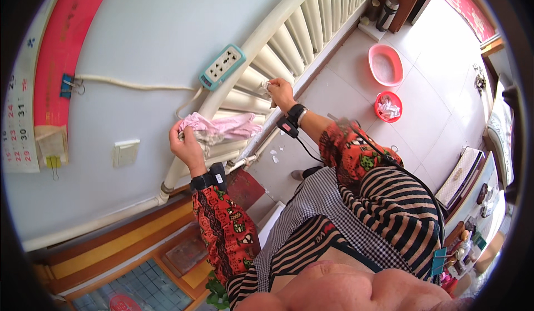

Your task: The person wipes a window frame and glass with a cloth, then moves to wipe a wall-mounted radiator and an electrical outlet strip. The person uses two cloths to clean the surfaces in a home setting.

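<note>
A pink cloth [228, 126] lies draped over the cream radiator [283, 35] near its left end. My left hand [188, 148] is closed on the cloth's left edge, where a greyish piece of fabric shows below the pink. Farther right, my right hand [282, 94] is closed in front of the radiator's columns, with its fingers pinched on a small greyish-white rag [267, 87]. Most of that rag is hidden by the fingers and the radiator. A teal-edged power strip [222, 67] rests on the radiator's top pipe, between and beyond my hands.
A white cord [136, 84] runs along the wall to the power strip. On the tiled floor stand a pink basin [385, 65] and a red bucket [388, 106] with cloths in it. A thermos [388, 13] stands by the far cabinet. White scraps [274, 158] lie below the radiator.
</note>
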